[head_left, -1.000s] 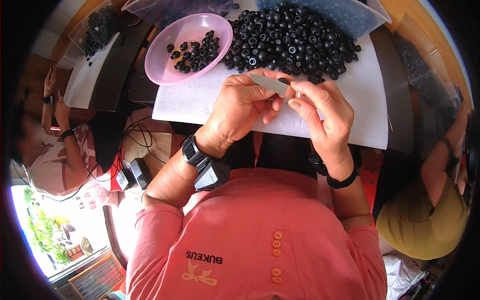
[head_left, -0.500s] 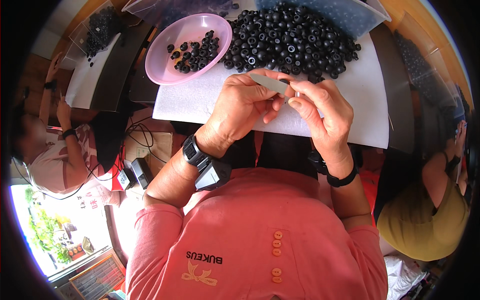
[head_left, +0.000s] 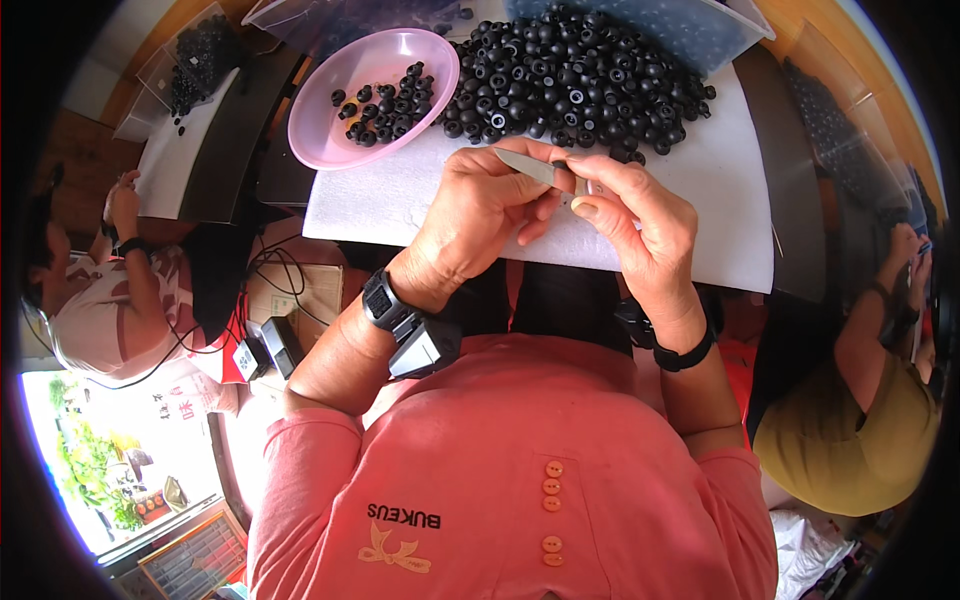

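My two hands meet over the near part of a white foam sheet [head_left: 380, 205]. In my right hand [head_left: 645, 215], closed fingers grip a small knife [head_left: 527, 165]; its pale blade points left across my left fingers, and the handle is mostly hidden. My left hand [head_left: 480, 200] is closed, pinching a small black part [head_left: 561, 166] beside the blade, mostly covered by fingers. Beyond the hands lies a large heap of round black parts [head_left: 560, 75] with holes in them. A pink plastic bowl [head_left: 310, 135] at the left holds several similar black parts.
Clear plastic bins [head_left: 690, 40] stand behind the heap. On the left, a person [head_left: 125, 310] sits at another table; a second person [head_left: 850, 430] sits on the right. Black cables [head_left: 285, 270] and a cardboard box [head_left: 315, 290] are below the table's left side.
The knife blade has turned slightly and slid a little down and left against the black part. My right hand has shifted slightly left. The person at left has lowered their raised arm.
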A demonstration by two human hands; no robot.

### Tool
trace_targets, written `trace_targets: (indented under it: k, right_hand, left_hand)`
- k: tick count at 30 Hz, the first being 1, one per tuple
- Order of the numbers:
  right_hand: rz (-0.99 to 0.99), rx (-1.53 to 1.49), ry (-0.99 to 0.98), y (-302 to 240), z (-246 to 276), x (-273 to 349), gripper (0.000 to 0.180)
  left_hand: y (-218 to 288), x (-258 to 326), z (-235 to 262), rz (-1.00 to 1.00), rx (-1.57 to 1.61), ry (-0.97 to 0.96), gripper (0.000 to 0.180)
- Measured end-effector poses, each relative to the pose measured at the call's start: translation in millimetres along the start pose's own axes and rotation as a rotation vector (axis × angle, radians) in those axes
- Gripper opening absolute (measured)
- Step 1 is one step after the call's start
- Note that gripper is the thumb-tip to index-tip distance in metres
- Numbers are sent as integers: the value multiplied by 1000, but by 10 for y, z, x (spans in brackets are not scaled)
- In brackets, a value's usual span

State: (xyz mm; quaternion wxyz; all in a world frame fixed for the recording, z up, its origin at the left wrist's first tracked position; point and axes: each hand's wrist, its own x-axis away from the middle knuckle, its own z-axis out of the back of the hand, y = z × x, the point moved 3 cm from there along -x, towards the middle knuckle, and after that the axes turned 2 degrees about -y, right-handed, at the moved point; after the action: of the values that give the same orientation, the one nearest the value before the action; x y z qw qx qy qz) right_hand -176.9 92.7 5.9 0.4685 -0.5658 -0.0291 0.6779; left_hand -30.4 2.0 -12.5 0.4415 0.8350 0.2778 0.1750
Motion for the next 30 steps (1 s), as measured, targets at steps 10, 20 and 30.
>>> trace_targets:
  k: [10,20,30]
  right_hand:
    - [-350,-192,107,39,112,78,18]
    - [-67,11,43,-18,65,91,20]
    - [35,97,60,-10,25,86,21]
  left_hand:
    - [-62,3,-91,15,-36,51,17]
    - [-15,9,-81,2,33,18,22]
    - [-23,2,-78,-25,36,-22,22]
